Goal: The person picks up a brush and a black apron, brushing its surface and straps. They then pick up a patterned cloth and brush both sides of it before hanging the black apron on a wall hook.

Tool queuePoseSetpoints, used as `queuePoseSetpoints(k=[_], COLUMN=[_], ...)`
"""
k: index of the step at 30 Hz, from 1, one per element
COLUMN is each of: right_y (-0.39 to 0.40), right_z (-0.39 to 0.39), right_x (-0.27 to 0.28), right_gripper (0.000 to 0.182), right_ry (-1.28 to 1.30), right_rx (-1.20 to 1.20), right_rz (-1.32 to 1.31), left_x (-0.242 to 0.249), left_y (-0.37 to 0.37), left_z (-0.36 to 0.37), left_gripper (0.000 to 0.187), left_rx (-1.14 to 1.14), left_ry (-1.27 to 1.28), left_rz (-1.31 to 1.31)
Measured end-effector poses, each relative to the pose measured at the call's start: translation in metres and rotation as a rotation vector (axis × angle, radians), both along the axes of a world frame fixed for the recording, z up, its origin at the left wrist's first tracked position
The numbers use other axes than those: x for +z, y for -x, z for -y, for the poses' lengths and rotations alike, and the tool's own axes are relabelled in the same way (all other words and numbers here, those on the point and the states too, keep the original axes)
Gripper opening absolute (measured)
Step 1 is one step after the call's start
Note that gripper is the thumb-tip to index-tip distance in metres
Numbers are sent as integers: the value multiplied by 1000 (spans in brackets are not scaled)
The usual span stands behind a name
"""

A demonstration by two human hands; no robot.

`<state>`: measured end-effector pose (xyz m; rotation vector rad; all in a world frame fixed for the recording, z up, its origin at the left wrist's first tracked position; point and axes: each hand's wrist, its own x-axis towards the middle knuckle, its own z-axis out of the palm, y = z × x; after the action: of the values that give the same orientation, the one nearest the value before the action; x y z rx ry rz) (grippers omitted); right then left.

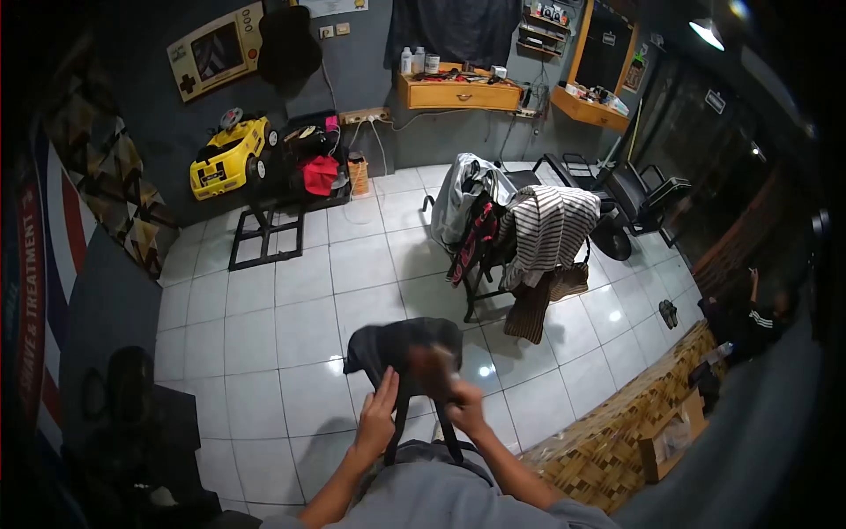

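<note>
Directly in front of me stands a black stool-like piece [374,342] with a dark top and thin dark legs. My left hand [377,413] lies at its near left edge, fingers stretched out flat and pointing forward. Over the right part of the top, my right hand [465,410] is closed around the near end of a brown brush-like thing [432,366]. That thing is smeared by motion, and I cannot tell its exact kind. It overlaps the dark top in this view.
Ahead to the right, a chair is draped with a striped cloth [551,220] and a silver-grey cloth [467,189]. A yellow toy car [233,159] is by the back wall. Woven matting [608,419] with an open cardboard box [674,441] lies right. Another person [753,322] is at far right.
</note>
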<state>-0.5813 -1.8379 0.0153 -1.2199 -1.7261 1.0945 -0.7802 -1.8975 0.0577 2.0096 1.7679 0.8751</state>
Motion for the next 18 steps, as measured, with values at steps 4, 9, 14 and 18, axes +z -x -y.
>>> queuePoseSetpoints(k=[4,9,14,18], right_y=[-23,-40,-12,1], right_z=[25,29,3,-8], right_x=[-77,-99,-33,66], right_gripper=[24,28,41,50], right_ry=[362,327,152,-356], right_rx=[415,417,249,58], right_rz=[919,635,320,-103], left_x=[-90,-112,-35,65], left_y=[31,36,37,22], left_z=[21,27,-5,-10], left_gripper=[49,48,50,60], left_rx=[-498,-404,-225,-3], left_ry=[998,794,250,-248], left_rz=[-212,16,114,80])
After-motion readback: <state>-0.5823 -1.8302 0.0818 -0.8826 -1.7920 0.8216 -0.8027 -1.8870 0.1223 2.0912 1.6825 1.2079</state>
